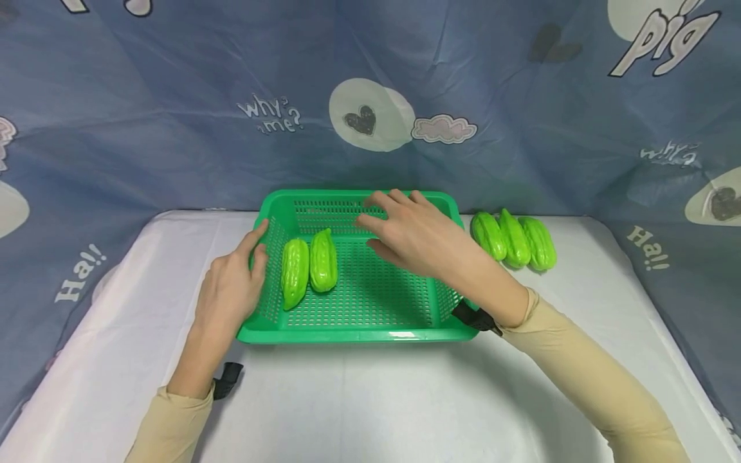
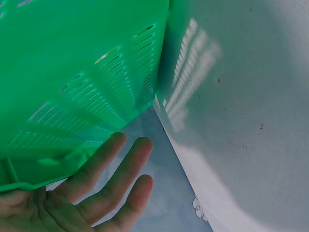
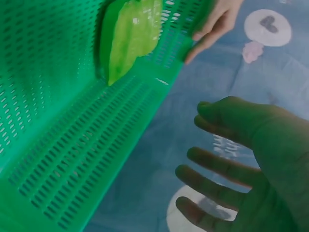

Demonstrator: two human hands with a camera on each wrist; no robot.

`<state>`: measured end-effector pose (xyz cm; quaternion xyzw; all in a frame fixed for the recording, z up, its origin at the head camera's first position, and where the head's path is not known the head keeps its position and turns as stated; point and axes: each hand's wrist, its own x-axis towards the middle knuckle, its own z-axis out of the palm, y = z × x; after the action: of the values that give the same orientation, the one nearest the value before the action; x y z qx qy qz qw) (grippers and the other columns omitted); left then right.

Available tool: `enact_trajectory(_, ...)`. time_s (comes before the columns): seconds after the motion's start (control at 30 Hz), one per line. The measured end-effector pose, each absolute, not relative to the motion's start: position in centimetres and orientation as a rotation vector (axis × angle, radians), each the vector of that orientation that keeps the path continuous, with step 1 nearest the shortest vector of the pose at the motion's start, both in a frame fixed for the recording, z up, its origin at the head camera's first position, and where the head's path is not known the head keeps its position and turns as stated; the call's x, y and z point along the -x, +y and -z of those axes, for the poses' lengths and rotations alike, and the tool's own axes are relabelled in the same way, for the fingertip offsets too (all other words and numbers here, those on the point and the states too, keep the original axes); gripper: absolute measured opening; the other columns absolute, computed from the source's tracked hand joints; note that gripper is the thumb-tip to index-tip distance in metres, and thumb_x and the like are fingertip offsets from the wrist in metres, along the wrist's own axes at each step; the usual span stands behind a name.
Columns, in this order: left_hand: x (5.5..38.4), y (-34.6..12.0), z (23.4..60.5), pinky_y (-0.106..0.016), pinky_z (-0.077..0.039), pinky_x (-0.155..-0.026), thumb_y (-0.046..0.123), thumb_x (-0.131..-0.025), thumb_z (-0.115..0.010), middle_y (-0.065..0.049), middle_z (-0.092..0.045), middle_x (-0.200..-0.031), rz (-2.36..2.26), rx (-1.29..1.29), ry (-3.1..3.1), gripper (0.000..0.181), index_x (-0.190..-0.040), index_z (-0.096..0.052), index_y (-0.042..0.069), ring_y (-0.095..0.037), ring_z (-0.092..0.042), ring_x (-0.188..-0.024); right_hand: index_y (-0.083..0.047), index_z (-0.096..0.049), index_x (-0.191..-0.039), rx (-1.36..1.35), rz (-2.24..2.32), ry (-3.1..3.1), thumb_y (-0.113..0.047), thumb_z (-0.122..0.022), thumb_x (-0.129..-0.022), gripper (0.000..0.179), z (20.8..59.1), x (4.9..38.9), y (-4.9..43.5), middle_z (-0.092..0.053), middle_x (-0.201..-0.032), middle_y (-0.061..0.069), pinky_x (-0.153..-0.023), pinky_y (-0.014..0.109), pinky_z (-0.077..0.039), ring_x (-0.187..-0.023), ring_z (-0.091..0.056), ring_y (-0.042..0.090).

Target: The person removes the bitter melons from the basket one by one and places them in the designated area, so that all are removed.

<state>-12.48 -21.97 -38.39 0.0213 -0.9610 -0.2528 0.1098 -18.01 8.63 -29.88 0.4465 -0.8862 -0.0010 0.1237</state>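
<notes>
A green plastic basket (image 1: 382,335) stands on the white table, with two bright green, ridged bitter melons (image 1: 296,273) lying side by side in its left half. My left hand (image 1: 231,283) rests at the left rim, thumb over the edge; in the left wrist view its fingers (image 2: 123,176) extend straight outside the perforated wall. Over the basket's right half, my right hand (image 1: 413,235) hovers with fingers spread and slightly bent, holding nothing. The right wrist view shows this empty hand (image 3: 241,169) beside the basket's far wall (image 3: 82,159).
Right of the basket, three more bitter melons (image 1: 514,239) lie close together on the white tablecloth (image 1: 359,399). A blue printed cloth (image 1: 231,161) hangs behind the table and along both sides. Black straps (image 1: 476,316) circle the wrists.
</notes>
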Motion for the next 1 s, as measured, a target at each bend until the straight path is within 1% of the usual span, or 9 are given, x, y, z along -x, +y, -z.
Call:
enact_trajectory(0.1,12.4,-22.0,38.4,-0.035,-0.034,-0.042,0.034,-0.118,-0.036,-0.007,-0.046,-0.051,0.747,-0.063,-2.824,0.051,-0.167,-0.043,0.025,-0.020,-0.036,-0.042,-0.019,-0.069,-0.136,-1.341,0.028,-2.606,-0.031,-0.071,-0.106,0.032,30.0,18.9,7.7,-0.064,-0.145,0.010,-0.091,0.049,-0.057,-0.121,-0.066,0.034)
enact_trajectory(0.23,12.5,-21.9,38.3,-0.035,-0.034,-0.042,0.034,-0.118,-0.037,-0.007,-0.047,-0.051,0.754,-0.055,-2.818,0.051,-0.167,-0.043,0.024,-0.020,-0.037,-0.043,-0.021,-0.067,-0.141,-1.409,0.015,-2.655,-0.034,-0.069,-0.107,0.037,30.4,19.5,6.3,-0.060,-0.150,0.009,-0.100,0.052,-0.057,-0.129,-0.065,0.033)
enact_trajectory(0.33,12.5,-21.9,38.3,-0.035,-0.034,-0.041,0.034,-0.118,-0.037,-0.006,-0.047,-0.051,0.756,-0.055,-2.816,0.051,-0.167,-0.043,0.025,-0.019,-0.037,-0.042,-0.023,-0.066,-0.145,-1.465,0.002,-2.683,-0.035,-0.067,-0.108,0.039,30.9,19.7,5.2,-0.058,-0.153,0.009,-0.103,0.054,-0.057,-0.133,-0.064,0.033)
enact_trajectory(0.47,12.5,-21.9,38.2,-0.035,-0.034,-0.041,0.035,-0.118,-0.036,-0.006,-0.047,-0.051,0.755,-0.058,-2.821,0.051,-0.167,-0.043,0.025,-0.019,-0.037,-0.042,-0.024,-0.064,-0.148,-1.520,0.005,-2.720,-0.037,-0.067,-0.108,0.042,31.7,20.0,3.7,-0.057,-0.155,0.007,-0.105,0.055,-0.057,-0.134,-0.064,0.033)
enact_trajectory(0.57,12.5,-21.9,38.2,-0.035,-0.035,-0.042,0.035,-0.118,-0.036,-0.006,-0.047,-0.051,0.753,-0.061,-2.823,0.051,-0.167,-0.043,0.025,-0.019,-0.038,-0.043,-0.026,-0.059,-0.152,-1.548,0.046,-2.749,-0.041,-0.065,-0.109,0.046,32.6,20.3,2.6,-0.056,-0.157,0.006,-0.109,0.056,-0.056,-0.136,-0.063,0.033)
enact_trajectory(0.7,12.5,-21.9,38.3,-0.036,-0.035,-0.043,0.035,-0.118,-0.037,-0.008,-0.048,-0.052,0.751,-0.055,-2.828,0.051,-0.167,-0.043,0.025,-0.020,-0.039,-0.043,-0.034,-0.051,-0.160,-1.584,0.147,-2.791,-0.050,-0.060,-0.109,0.054,33.9,20.6,1.5,-0.049,-0.163,0.006,-0.112,0.056,-0.055,-0.142,-0.058,0.034)
enact_trajectory(0.8,12.4,-22.0,38.3,-0.035,-0.036,-0.043,0.035,-0.118,-0.037,-0.008,-0.049,-0.053,0.748,-0.053,-2.829,0.051,-0.167,-0.042,0.024,-0.020,-0.039,-0.043,-0.040,-0.048,-0.162,-1.600,0.199,-2.808,-0.055,-0.059,-0.108,0.056,34.4,20.6,1.0,-0.042,-0.168,0.006,-0.114,0.057,-0.054,-0.146,-0.053,0.034)
enact_trajectory(0.87,12.4,-22.0,38.2,-0.035,-0.035,-0.042,0.034,-0.118,-0.037,-0.008,-0.049,-0.052,0.749,-0.053,-2.823,0.051,-0.167,-0.043,0.024,-0.020,-0.039,-0.043,-0.043,-0.049,-0.160,-1.598,0.221,-2.813,-0.056,-0.059,-0.108,0.055,34.6,20.6,0.8,-0.039,-0.170,0.006,-0.114,0.057,-0.053,-0.148,-0.050,0.034)
enact_trajectory(1.0,12.4,-22.0,38.3,-0.035,-0.034,-0.041,0.034,-0.118,-0.037,-0.007,-0.048,-0.051,0.755,-0.050,-2.817,0.051,-0.167,-0.043,0.024,-0.019,-0.037,-0.042,-0.036,-0.059,-0.153,-1.592,0.246,-2.830,-0.057,-0.059,-0.107,0.051,34.9,20.6,0.8,-0.039,-0.171,0.006,-0.115,0.056,-0.052,-0.148,-0.050,0.033)
